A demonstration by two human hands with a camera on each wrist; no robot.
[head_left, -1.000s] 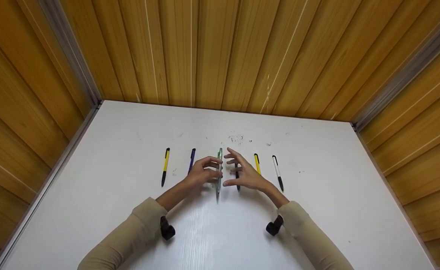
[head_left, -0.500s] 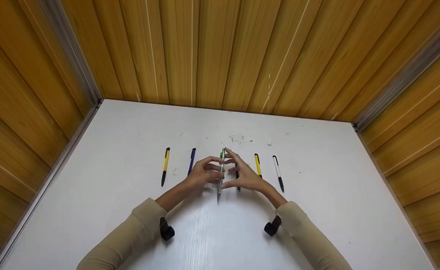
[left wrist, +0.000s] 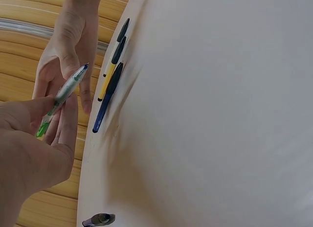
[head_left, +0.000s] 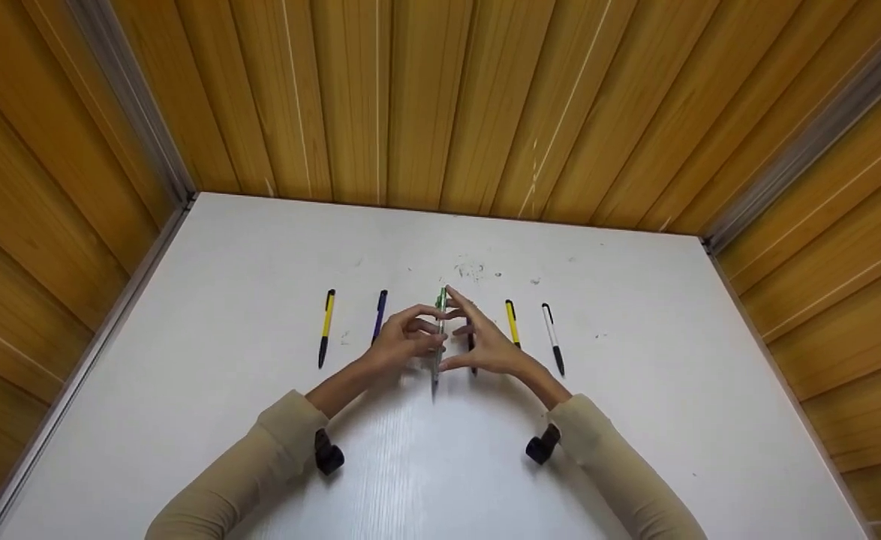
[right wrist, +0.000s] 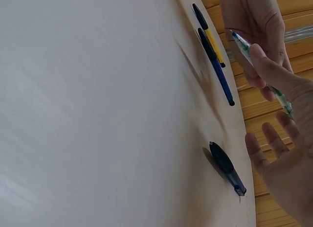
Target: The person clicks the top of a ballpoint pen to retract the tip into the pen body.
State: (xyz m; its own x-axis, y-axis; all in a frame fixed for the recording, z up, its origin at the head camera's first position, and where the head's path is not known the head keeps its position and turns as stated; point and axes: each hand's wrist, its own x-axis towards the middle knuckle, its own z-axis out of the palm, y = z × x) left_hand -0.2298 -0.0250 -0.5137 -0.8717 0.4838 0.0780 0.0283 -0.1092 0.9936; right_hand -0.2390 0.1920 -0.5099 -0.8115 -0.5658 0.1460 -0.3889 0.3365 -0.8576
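My left hand [head_left: 403,339] pinches a clear pen with a green clip [left wrist: 63,94] between thumb and fingers. The pen is held above the white table, its tip toward me in the head view. Facing it, my right hand [head_left: 494,351] has its fingers spread, the index fingertip by the pen's green end and the thumb by its lower part. In the right wrist view the right thumb [right wrist: 266,63] overlaps the pen. A dark blue pen [head_left: 471,343] lies partly hidden beneath the right hand. Another blue pen [head_left: 380,315] lies beside the left hand, its lower end covered.
On the white table [head_left: 440,480], a yellow-and-black pen [head_left: 327,322] lies at the left. Right of the hands lie another yellow pen [head_left: 513,322] and a white-and-black pen [head_left: 552,334]. Wood-patterned panels [head_left: 425,105] stand behind the table and at both sides.
My right hand has moved left toward the green-clipped pen, and its index finger and thumb now meet the pen's outline. The left hand keeps its pinch; the other pens lie as before.
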